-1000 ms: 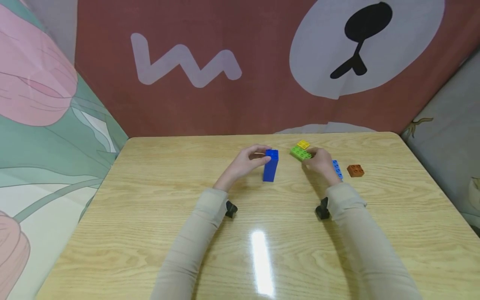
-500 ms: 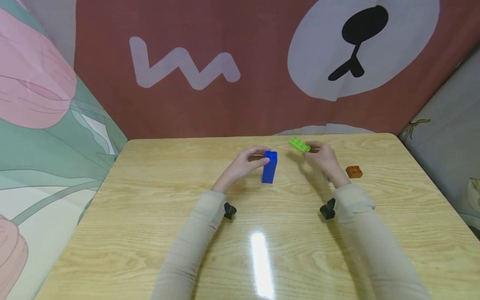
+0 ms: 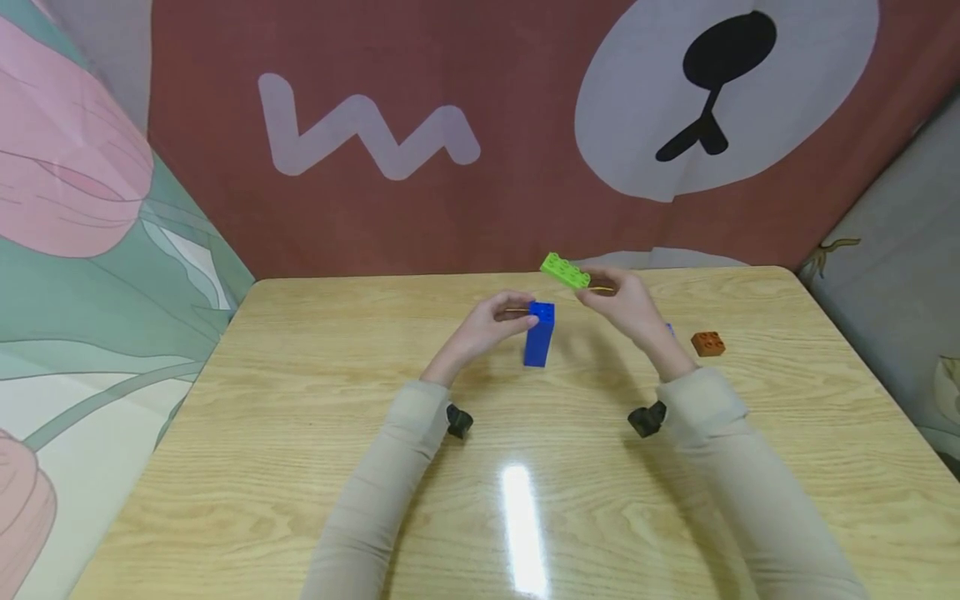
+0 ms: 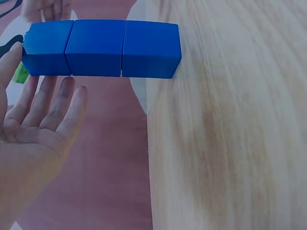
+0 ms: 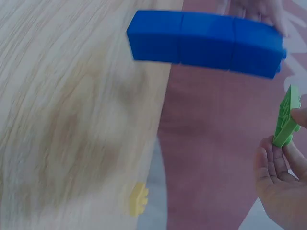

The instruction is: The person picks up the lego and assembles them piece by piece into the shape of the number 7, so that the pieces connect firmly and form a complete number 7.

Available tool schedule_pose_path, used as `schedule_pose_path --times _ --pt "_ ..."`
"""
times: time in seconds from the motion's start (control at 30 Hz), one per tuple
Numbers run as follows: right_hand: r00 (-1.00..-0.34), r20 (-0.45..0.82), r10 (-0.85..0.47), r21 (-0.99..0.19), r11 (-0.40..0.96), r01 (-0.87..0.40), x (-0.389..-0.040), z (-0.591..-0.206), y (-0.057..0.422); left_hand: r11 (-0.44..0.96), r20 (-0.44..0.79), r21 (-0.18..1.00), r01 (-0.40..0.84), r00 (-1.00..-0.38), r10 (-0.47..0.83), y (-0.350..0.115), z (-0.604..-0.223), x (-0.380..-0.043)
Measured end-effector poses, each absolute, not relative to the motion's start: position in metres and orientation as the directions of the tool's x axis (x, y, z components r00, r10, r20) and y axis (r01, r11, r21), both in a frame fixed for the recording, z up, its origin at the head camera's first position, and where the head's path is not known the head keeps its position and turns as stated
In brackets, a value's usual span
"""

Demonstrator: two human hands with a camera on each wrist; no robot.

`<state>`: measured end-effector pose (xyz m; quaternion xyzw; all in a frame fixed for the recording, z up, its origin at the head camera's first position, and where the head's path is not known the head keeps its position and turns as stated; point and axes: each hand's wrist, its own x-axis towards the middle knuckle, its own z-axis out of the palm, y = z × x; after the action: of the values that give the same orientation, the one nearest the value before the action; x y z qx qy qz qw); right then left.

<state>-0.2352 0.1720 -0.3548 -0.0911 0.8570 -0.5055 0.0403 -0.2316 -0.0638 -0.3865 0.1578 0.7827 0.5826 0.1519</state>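
Observation:
A tower of three stacked blue bricks [image 3: 538,335] stands upright on the table. My left hand [image 3: 483,329] holds it near the top, thumb on the near side and fingers behind; the left wrist view shows the same blue tower [image 4: 96,48] beside the thumb and fingers. Up and to the right of the tower, my right hand [image 3: 626,307] pinches a thin light-green brick [image 3: 565,271] by its right end. The green brick [image 5: 287,115] is tilted and raised off the table, its hollow underside facing the tower in the right wrist view.
On the wooden table [image 3: 300,433], a brown brick [image 3: 708,343] lies to the right. A blue piece [image 3: 670,329] shows only partly past my right wrist. Near the table's far edge sits a yellow brick [image 5: 137,199], mostly hidden by my right hand in the head view.
My right hand has lifted the green brick off the table and carried it left and up toward the tower's top. My left hand has stayed on the tower.

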Motion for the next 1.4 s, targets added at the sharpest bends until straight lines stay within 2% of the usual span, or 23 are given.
schedule_pose_path --times 0.43,0.63,0.83,1.1,1.17,1.27,1.4 --pt "-0.935 0.07 -0.348 -0.877 0.425 -0.223 -0.224 -0.347 0.153 0.204 -0.014 0.977 0.062 -0.936 0.352 -0.073 -0.378 -0.23" --pt "-0.922 0.042 -0.384 -0.873 0.435 -0.221 -0.221 -0.348 0.149 0.157 0.02 0.985 0.075 -0.944 0.329 -0.076 -0.373 -0.23" --pt "-0.919 0.013 -0.393 -0.865 0.456 -0.207 -0.219 -0.348 0.146 0.198 0.041 0.974 0.114 -0.94 0.338 -0.078 -0.373 -0.23" --pt "-0.916 0.044 -0.399 -0.868 0.438 -0.233 -0.22 -0.358 0.147 0.262 0.028 0.957 0.125 -0.939 0.343 -0.081 -0.375 -0.229" --pt "-0.914 0.08 -0.397 -0.862 0.434 -0.264 -0.22 -0.361 0.148 0.267 0.027 0.956 0.125 -0.939 0.344 -0.081 -0.376 -0.229" --pt "-0.895 0.188 -0.405 -0.797 0.47 -0.379 -0.219 -0.367 0.148 0.278 0.02 0.953 0.123 -0.938 0.345 -0.081 -0.376 -0.228" --pt "-0.81 0.381 -0.445 -0.624 0.523 -0.581 -0.215 -0.374 0.148 0.28 0.027 0.951 0.133 -0.936 0.352 -0.082 -0.377 -0.227"
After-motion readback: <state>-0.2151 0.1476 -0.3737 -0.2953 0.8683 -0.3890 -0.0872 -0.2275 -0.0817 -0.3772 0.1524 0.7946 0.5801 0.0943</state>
